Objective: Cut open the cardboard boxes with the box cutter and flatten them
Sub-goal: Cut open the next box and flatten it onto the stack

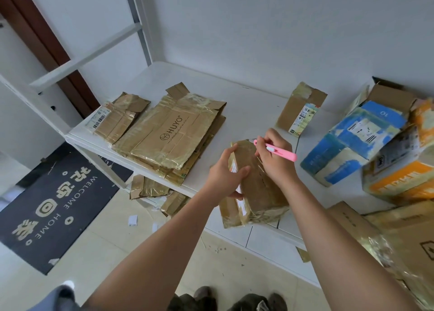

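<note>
Your left hand grips the box at mid-frame, right beside where your right hand pinches the cutter. If the blade skids on the glossy tape, it could catch those fingers

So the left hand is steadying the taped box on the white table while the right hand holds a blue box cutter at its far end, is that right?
Not quite: the box cutter is pink, not blue, as the head view shows. The rest holds: the left hand steadies the taped box on the white table, and the right hand holds the cutter at the box's far end.
</note>
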`<action>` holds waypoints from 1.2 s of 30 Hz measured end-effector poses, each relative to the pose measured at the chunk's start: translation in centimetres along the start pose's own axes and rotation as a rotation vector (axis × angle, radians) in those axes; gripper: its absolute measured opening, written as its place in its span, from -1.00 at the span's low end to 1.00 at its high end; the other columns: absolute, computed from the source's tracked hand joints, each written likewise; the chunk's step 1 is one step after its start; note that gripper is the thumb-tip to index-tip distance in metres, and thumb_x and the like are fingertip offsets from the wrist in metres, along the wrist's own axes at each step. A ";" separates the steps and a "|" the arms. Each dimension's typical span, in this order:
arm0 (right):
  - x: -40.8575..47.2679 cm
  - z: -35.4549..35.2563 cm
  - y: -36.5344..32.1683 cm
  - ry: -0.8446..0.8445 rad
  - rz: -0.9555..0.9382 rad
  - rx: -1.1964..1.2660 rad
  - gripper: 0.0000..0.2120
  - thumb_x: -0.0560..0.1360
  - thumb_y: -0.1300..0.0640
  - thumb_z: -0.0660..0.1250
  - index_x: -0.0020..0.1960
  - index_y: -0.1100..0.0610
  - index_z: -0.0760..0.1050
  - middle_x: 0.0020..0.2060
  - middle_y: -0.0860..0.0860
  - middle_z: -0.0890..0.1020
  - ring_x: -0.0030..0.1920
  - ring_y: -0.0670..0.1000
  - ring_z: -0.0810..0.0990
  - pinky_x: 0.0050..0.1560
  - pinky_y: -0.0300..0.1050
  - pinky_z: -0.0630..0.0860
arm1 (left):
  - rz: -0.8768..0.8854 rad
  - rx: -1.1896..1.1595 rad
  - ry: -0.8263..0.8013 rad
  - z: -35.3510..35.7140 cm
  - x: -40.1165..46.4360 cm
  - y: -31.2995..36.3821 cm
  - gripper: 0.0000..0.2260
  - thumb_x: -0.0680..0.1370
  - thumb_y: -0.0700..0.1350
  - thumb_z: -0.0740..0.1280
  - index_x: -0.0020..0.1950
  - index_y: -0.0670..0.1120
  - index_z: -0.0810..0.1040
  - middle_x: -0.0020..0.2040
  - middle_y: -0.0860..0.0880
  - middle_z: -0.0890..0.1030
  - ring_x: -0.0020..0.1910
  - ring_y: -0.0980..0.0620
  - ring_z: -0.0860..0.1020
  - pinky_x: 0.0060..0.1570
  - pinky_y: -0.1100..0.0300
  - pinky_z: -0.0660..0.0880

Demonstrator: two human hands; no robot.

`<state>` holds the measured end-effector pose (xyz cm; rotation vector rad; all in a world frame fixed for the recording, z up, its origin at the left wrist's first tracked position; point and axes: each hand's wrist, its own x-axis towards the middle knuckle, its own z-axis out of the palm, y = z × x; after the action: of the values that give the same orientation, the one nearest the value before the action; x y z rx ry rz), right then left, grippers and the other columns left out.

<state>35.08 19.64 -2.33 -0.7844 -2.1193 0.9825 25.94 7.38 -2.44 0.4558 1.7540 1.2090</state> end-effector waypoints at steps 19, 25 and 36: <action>-10.1 -6.0 -1.6 -0.226 0.134 -0.043 -0.66 0.60 0.18 0.28 -0.29 0.03 0.25 -0.42 0.09 0.42 -0.40 -0.02 0.48 -0.44 -0.08 0.39 | 0.029 0.067 0.094 0.8 -0.3 0.2 -0.45 0.55 -0.08 0.42 0.43 0.30 0.29 0.27 -0.21 0.50 -0.16 -0.10 0.65 -0.49 0.11 0.58; -13.0 -7.5 -2.9 -0.105 0.103 0.081 -0.70 0.60 0.14 0.27 -0.28 0.10 0.29 -0.45 0.12 0.45 -0.40 0.19 0.52 -0.30 0.30 0.54 | 0.017 0.089 0.128 1.0 0.0 0.5 -0.43 0.55 -0.11 0.42 0.44 0.29 0.29 0.29 -0.13 0.47 -0.20 -0.06 0.63 -0.48 0.07 0.59; -15.6 -7.5 -1.4 0.218 0.192 0.475 -0.92 0.56 0.09 0.38 -0.06 0.03 0.48 -0.22 0.11 0.61 -0.19 0.12 0.64 -0.08 0.02 0.64 | 0.196 0.966 0.017 0.8 2.2 3.1 -0.29 0.56 0.10 0.36 0.59 0.17 0.03 0.61 -0.01 -0.09 0.58 -0.06 -0.07 0.50 -0.26 -0.09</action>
<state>49.83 10.52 -2.38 -0.8144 -1.5582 1.3669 24.90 10.74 -0.83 1.1886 2.2721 0.3976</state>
